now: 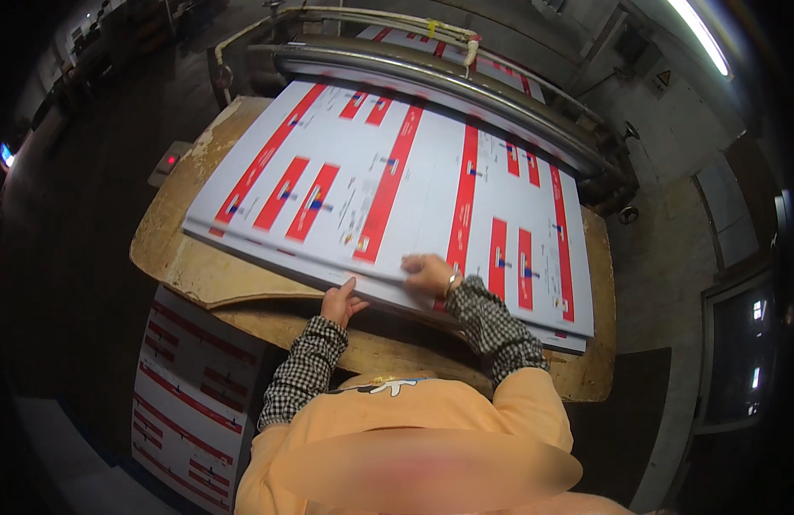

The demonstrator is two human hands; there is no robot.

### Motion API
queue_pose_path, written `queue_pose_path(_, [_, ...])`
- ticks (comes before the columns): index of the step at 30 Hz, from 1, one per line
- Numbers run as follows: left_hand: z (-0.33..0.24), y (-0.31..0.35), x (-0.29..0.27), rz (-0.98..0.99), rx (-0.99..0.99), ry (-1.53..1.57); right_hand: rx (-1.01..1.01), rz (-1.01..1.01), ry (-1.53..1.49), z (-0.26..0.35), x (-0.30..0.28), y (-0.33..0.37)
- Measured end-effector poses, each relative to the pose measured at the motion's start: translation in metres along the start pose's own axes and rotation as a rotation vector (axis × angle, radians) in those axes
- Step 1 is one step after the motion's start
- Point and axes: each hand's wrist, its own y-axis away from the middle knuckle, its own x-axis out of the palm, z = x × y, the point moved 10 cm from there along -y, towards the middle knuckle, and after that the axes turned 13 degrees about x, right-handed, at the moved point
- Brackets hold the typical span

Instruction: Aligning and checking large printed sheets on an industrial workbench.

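A large white printed sheet [431, 197] with red bands lies on a worn wooden table [182, 266]. Its far part reaches under a long metal roller [448, 90]. Beneath it, the edge of another sheet [285, 257] shows along the near side. My right hand [428, 275] is curled over the top sheet's near edge, fingers bent and closed on it; the fingertips are partly hidden. To its left, my left hand [341, 305] touches the near edge of the sheets, its thumb up and its fingers apart.
Below the table at left stands a stack of similar red-and-white printed sheets [187, 403]. A pale pipe [354, 12] runs above the roller machine. On the table's left side sits a small box with a red light [171, 160]. A handwheel [628, 215] is at the machine's right end.
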Motion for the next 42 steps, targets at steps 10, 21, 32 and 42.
queue_pose_path(10, [-0.001,-0.001,-0.002,0.014,-0.037,-0.024,-0.069,-0.178,0.586,0.039,0.031,0.025])
queue_pose_path(21, [-0.002,0.002,0.001,-0.024,0.003,0.005,-0.146,-0.122,0.064,0.052,-0.037,0.036])
queue_pose_path(32, [0.017,-0.013,-0.030,-0.101,-0.035,-0.180,-0.091,-0.058,0.006,0.018,0.003,0.035])
queue_pose_path(42, [-0.002,0.017,0.029,-0.034,-0.120,0.007,0.200,-0.282,0.173,-0.029,-0.051,-0.047])
